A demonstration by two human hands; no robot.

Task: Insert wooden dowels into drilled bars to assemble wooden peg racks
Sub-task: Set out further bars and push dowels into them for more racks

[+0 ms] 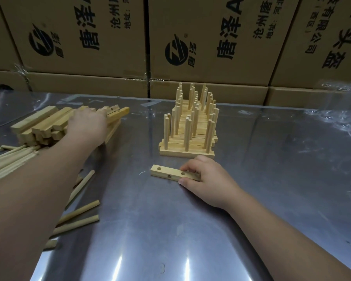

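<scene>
right hand sits mid tabletop, pinching the right end of a drilled bar: thumb on the near face, fingers curled over the far edge. the bar lies flat, long axis left-right and a little skewed, free end pointing left. two holes show on top, one on the near side face, all empty.

left hand is out far left on the pile of bars, back of hand up and blurred. its fingers are hidden over the pile, so i cannot tell if they hold anything.

loose dowels lie near left, partly under the left forearm, with more in a bundle at the left edge. they are well apart from the held bar, and the left hand is the nearer one to them.

a stack of finished racks stands just beyond the right hand, pegs up. cardboard boxes line the far side.

judgement: one bar is staged for pegging. the next move needs a dowel brought rightward from the left side and stood upright over a top hole while the right hand steadies the bar.
</scene>
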